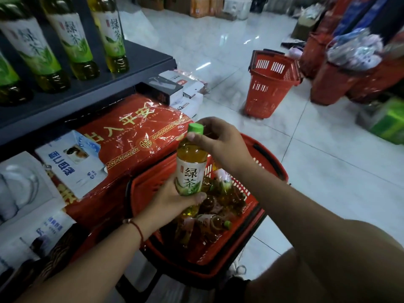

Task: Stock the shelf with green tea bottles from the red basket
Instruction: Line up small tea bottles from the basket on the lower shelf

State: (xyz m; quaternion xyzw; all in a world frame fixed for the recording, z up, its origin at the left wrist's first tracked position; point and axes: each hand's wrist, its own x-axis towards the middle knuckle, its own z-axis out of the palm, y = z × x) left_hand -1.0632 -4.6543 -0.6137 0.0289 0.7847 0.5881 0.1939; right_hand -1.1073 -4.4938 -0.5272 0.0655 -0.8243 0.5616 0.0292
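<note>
- The bottle (pixel 191 169) stands upright over the red basket (pixel 271 169).
- The left hand (pixel 175 200) wraps its lower part; the right hand (pixel 218 138) pinches below the cap.
- The shelf (pixel 140 60) lies up and left, nearer the left hand.

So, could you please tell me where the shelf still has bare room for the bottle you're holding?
Bare dark shelf lies right of the three standing bottles, out to its corner, plus a strip along the front edge. Left of that, bottles crowd it. Both hands hold the bottle.
</note>
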